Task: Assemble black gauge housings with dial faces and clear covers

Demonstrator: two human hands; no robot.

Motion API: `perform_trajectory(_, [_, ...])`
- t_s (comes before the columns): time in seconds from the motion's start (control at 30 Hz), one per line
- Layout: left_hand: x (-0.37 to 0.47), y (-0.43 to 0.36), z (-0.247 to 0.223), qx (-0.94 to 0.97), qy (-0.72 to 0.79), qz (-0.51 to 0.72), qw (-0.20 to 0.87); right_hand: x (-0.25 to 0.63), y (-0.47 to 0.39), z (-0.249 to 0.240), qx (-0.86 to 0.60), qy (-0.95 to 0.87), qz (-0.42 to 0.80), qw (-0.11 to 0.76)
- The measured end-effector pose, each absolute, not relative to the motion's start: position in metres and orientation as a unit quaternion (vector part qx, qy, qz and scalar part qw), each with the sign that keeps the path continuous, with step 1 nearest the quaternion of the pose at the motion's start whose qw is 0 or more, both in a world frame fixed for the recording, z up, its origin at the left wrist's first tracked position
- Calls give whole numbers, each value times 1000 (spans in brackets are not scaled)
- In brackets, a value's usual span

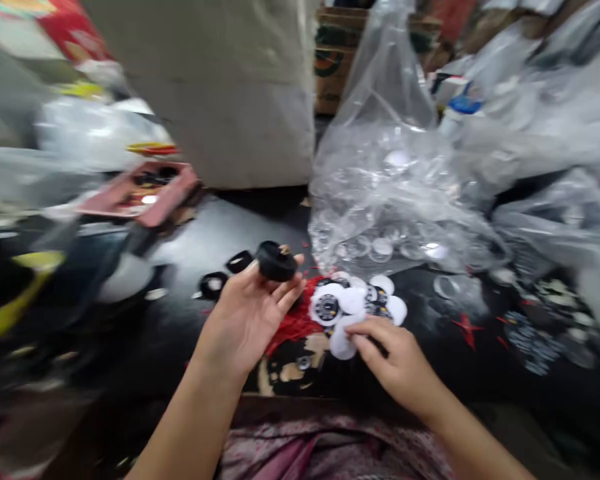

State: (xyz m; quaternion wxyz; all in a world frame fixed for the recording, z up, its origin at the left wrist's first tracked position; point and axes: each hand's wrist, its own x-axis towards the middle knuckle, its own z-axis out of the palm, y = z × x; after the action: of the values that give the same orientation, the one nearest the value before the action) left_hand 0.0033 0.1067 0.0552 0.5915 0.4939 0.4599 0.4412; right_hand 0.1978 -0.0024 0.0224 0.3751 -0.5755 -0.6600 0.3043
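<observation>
My left hand (245, 313) is palm up, its thumb and fingers holding a round black case (276, 261) with a small brass-coloured piece on top. In my right hand (393, 357) a white paper disc (342, 339) is pinched between thumb and fingertips. That disc overlaps a loose pile of white discs (353, 300), among them a black printed dial (327, 307). Behind my left hand, partly covered by it, two black rings (213, 285) lie on the dark table. Red shreds (293, 330) spread between my hands.
A clear plastic bag (395, 200) of transparent round covers stands behind the pile. A pink tray (140, 193) with small parts sits at the left. On the right lie a red star-shaped piece (467, 330) and several small parts (533, 340). A large grey panel (220, 93) rises at the back.
</observation>
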Motion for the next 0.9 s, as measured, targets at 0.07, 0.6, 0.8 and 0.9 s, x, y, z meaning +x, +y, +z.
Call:
perform_trajectory(0.07, [24,90,53,254,443,449,733,198,0,25,-579,-615,344,410])
perform_trajectory(0.6, [112,62,26,164,359,384,835,246,-7,26,-625,-577,254,460])
perform_trajectory(0.8, [125,37,21,144,342,325,870,267,-9,31,-642,-535,278,473])
perform_trajectory(0.9, [119,34,23,131,345,305,878,272,-9,28,-633,-454,370,506])
